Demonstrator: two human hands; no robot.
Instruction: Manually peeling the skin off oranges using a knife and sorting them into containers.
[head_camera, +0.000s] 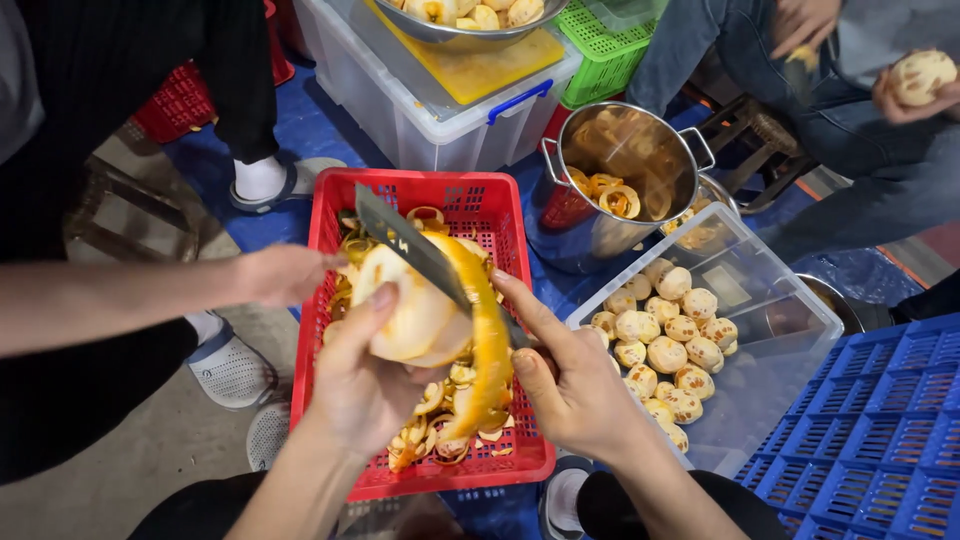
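1. Fruit: pale cream where peeled; hanging peel strip orange.
2. Knife: dark grey blade.
3. Basket: red lattice; peel scraps inside orange-yellow.
4. Bin: clear; peeled fruits cream, speckled brown.
5. Pot: shiny steel.
6. Crate: blue grid.
7. Tarp: blue.
8. Green basket: bright green mesh.
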